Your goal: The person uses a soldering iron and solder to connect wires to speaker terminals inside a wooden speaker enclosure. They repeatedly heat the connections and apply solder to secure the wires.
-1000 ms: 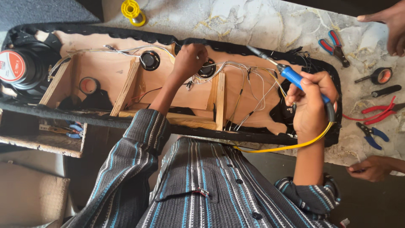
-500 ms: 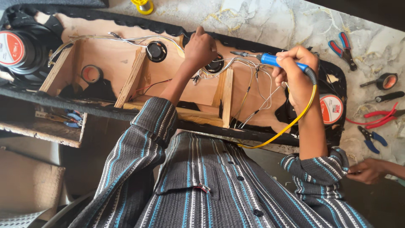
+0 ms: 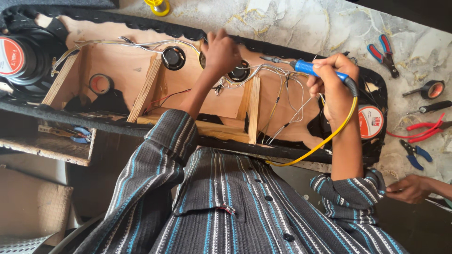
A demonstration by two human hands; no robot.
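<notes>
A long wooden speaker box [image 3: 117, 63] lies open in front of me, lined with black fabric and strung with thin wires. My left hand [image 3: 220, 51] reaches into it, its fingers closed on wires next to a small round black speaker [image 3: 239, 73]. Whether solder wire is among them I cannot tell. My right hand [image 3: 332, 87] grips a blue-handled soldering iron [image 3: 308, 68] with a yellow cord [image 3: 325, 141]. The iron's metal tip points left toward the wires by my left hand.
Large speakers sit at the box's left end [image 3: 16, 56] and right end [image 3: 369, 121]. A tape roll [image 3: 100, 83] lies inside. On the marble floor at right lie pliers [image 3: 383, 51], cutters [image 3: 426, 129], a tape roll [image 3: 432, 89] and a screwdriver. Another person's hand [image 3: 409, 188] rests low right.
My right hand has swung the soldering iron left and level, bringing its tip close to my left hand. My left hand stays at the small speaker. The view has shifted.
</notes>
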